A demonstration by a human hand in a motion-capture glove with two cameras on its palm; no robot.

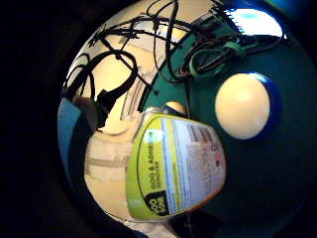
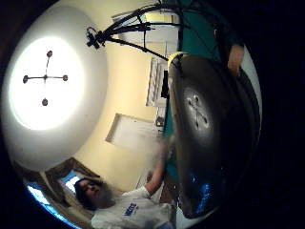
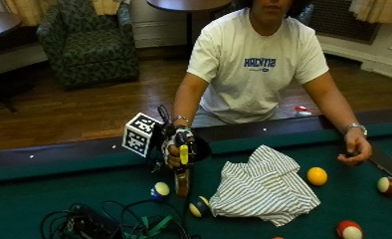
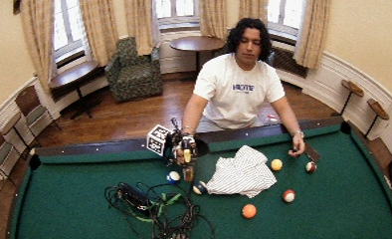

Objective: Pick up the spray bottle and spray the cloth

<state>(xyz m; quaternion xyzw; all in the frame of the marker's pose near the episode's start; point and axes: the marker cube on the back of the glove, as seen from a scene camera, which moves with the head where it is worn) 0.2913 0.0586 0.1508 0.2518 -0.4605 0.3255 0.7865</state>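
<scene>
My gloved right hand (image 3: 178, 143) grips the neck of a spray bottle (image 3: 182, 181) with a yellow trigger and brownish body. The bottle is held upright, its base at or just above the green felt; I cannot tell if it touches. Its yellow-green label (image 1: 173, 168) fills much of the little finger side palm view, and its dark surface (image 2: 209, 129) fills the thumb side one. A striped white cloth (image 3: 265, 186) lies crumpled on the felt just right of the bottle. In the wide outside view the hand (image 4: 181, 147) is left of the cloth (image 4: 242, 174).
A blue-and-white ball (image 3: 160, 189) and a blue-and-yellow ball (image 3: 198, 206) lie beside the bottle. A tangle of black cables (image 3: 110, 224) lies at the near left. Beyond the cloth lie a yellow ball (image 3: 316, 176) and red-and-white balls (image 3: 389, 185). The bare left hand (image 3: 356, 149) rests by the rail (image 3: 83, 154).
</scene>
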